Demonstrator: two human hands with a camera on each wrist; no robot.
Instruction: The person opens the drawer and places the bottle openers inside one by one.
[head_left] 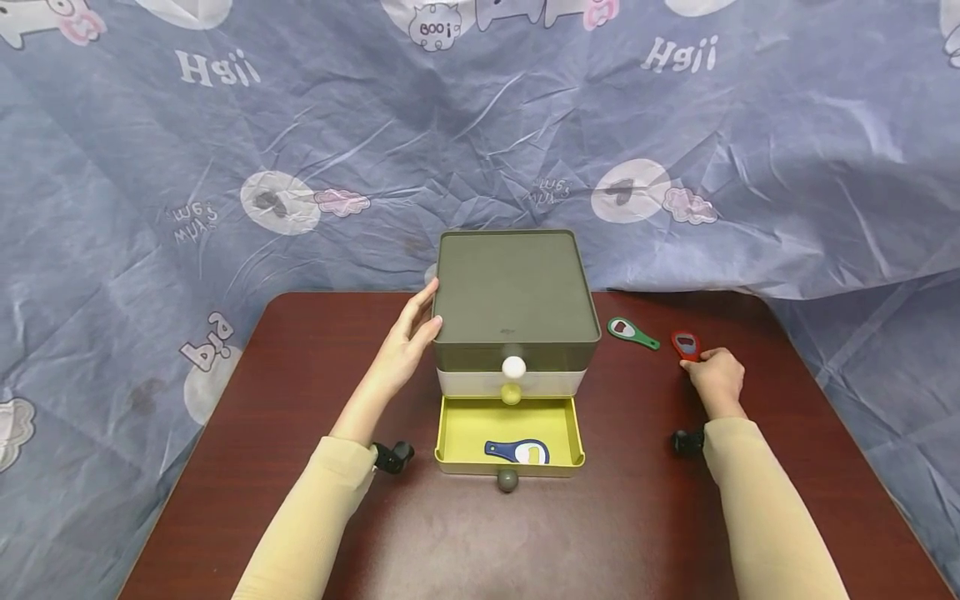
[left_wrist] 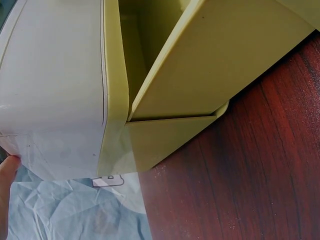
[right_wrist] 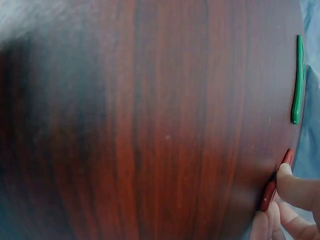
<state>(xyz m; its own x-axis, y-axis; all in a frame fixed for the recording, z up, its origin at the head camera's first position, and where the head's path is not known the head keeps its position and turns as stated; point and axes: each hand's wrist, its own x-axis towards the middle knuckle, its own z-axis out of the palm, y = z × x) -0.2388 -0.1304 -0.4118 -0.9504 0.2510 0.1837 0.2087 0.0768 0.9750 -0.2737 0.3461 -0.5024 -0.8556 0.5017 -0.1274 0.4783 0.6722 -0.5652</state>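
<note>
A small drawer cabinet with a dark olive top stands mid-table. Its lowest, yellow drawer is pulled out, and a blue bottle opener lies inside. My left hand rests on the cabinet's left side with its fingers extended; in the left wrist view only a fingertip shows against the white wall. At the right, my right hand pinches a red bottle opener between thumb and fingers, low at the tabletop. To its left lies a green bottle opener, apart from the hand.
The cabinet stands on a dark reddish wooden table. Behind the table hangs a wrinkled blue-grey printed cloth. Round knobs, among them a white knob, stick out from the drawer fronts.
</note>
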